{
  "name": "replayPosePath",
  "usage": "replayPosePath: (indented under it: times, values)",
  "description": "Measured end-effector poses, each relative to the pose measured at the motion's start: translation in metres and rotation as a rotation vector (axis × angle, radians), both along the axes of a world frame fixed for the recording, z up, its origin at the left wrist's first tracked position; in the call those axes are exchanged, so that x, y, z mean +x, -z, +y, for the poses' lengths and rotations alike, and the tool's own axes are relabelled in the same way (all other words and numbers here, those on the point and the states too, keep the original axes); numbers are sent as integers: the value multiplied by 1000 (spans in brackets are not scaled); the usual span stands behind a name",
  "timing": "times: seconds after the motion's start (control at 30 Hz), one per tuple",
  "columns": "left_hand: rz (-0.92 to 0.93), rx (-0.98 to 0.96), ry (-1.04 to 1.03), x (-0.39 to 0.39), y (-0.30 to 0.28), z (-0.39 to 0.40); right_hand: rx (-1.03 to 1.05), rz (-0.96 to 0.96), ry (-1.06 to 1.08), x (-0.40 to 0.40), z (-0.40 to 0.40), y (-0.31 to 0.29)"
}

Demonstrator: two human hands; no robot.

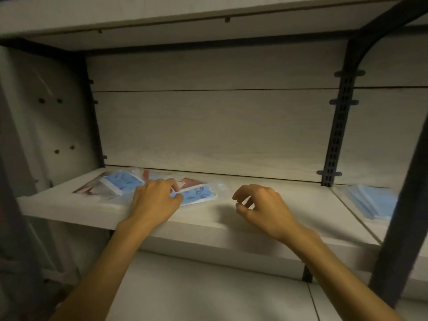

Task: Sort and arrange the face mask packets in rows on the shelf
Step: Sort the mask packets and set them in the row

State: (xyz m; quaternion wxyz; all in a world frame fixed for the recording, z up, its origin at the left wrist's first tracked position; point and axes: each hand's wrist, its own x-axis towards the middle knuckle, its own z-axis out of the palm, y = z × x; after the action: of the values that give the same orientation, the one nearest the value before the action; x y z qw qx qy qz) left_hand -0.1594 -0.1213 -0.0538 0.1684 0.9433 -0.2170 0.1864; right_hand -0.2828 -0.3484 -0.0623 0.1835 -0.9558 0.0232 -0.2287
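Several clear packets of blue patterned face masks lie in a loose heap on the left half of the pale wooden shelf [231, 225]. My left hand [154, 198] pinches the near left corner of one blue packet [198, 195]. Another blue packet [121, 183] lies further left, on top of reddish-brown packets [89, 188]. A reddish-brown packet [192, 182] peeks out behind the held one. My right hand [261, 203] hovers over the bare middle of the shelf with its fingers loosely curled, holding nothing.
A stack of plain blue masks [370, 200] sits on the neighbouring shelf section at the right. A dark metal upright [335, 135] divides the sections, and a dark frame post [403, 205] runs down the right foreground. Another shelf board [162, 12] hangs overhead.
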Motion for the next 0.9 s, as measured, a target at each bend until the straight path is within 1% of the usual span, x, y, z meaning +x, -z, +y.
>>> replayPosePath:
  times: [0.17, 0.27, 0.47, 0.57, 0.67, 0.73, 0.83, 0.9]
  values:
    - [130, 147, -60, 46, 7, 21, 81, 47, 18, 38, 37, -2]
    - [162, 158, -30, 60, 14, 22, 78, 84, 66, 57, 51, -1]
    - [81, 129, 39, 69, 16, 29, 38, 115, 132, 87, 65, -1]
    - [12, 134, 46, 75, 10, 36, 22, 111, 158, 97, 67, 0]
    - [-29, 99, 53, 79, 1, 43, 22, 116, 175, 106, 66, 5]
    - [-46, 40, 48, 83, -6, 48, 23, 124, 189, 110, 65, 10]
    - [-42, -202, 141, 92, -20, 59, 19, 126, 201, 117, 62, 12]
    - [103, -456, 257, 101, -31, 66, 10, 139, 206, 120, 61, 10]
